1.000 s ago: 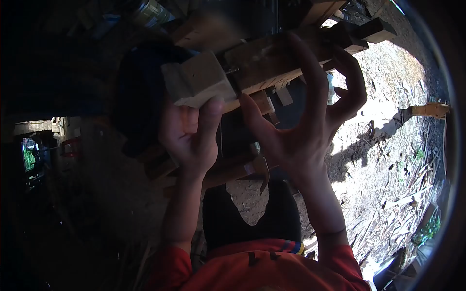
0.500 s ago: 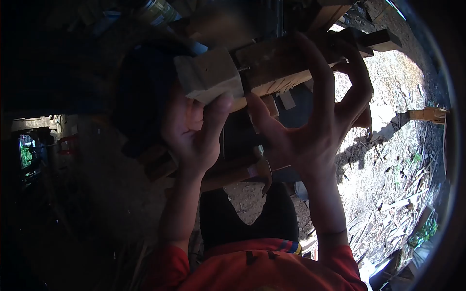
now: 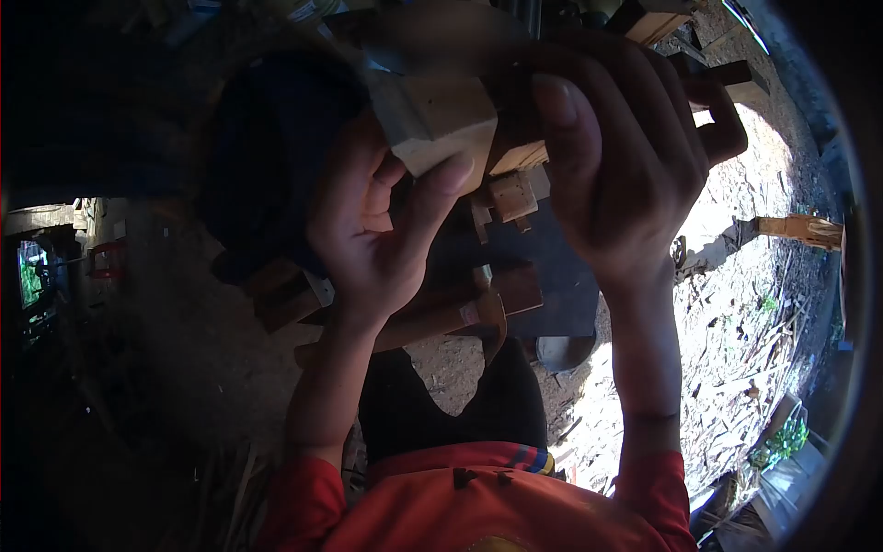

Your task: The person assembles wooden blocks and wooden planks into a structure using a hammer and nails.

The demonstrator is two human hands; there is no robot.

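My left hand [image 3: 382, 230] is closed on a pale wooden block [image 3: 437, 120], with the thumb along its lower edge. Right beside that block is a longer, darker piece of wood [image 3: 520, 158], mostly hidden behind my right hand [image 3: 630, 166]. The right fingers wrap over the top of this piece and the thumb presses on its near side. Below the hands, a claw hammer [image 3: 489, 308] lies on the dark work surface [image 3: 566, 276]. A small wooden block [image 3: 512, 195] sits just under the longer piece.
A dark cloth-like shape [image 3: 276, 156] is left of my left hand. Wood pieces [image 3: 648, 18] stand at the upper right. Sunlit ground with wood scraps [image 3: 736, 322] spreads to the right. A round dish-like thing [image 3: 564, 352] is by the near edge.
My right hand has gone from spread fingers to wrapping round the longer piece of wood. The left hand and its block have shifted slightly right.
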